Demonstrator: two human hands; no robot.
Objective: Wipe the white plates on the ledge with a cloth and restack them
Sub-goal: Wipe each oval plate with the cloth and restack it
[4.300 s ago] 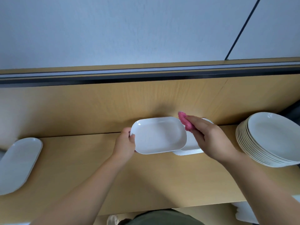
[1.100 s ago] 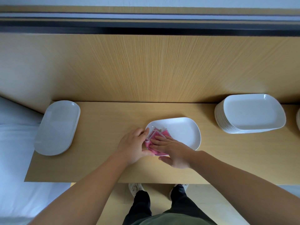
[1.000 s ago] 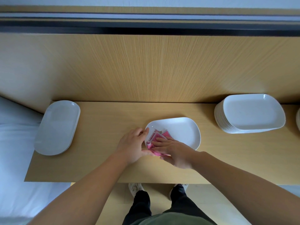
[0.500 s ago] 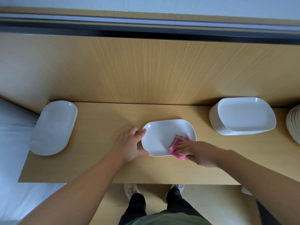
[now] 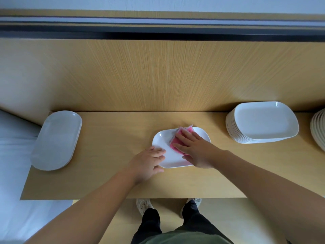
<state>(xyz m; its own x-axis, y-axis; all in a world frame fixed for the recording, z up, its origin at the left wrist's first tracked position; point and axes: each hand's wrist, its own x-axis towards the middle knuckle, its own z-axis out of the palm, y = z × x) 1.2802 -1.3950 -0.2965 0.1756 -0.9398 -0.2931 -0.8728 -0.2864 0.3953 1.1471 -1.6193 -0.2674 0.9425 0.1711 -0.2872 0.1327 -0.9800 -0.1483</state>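
A single white plate (image 5: 168, 155) lies mid-ledge (image 5: 109, 138); the right hand (image 5: 195, 150), fingers spread flat, presses a pink cloth (image 5: 177, 140) into it. The left hand (image 5: 147, 161) pinches its 8 o'clock rim. At 3 o'clock stands a plate stack (image 5: 262, 122); beyond it, round plates (image 5: 319, 127) are cut off.

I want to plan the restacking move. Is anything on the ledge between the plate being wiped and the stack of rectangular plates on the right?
Nothing visible. Between the plate under the pink cloth and the rectangular stack lies only bare ledge. The right hand and its arm cross above that stretch.
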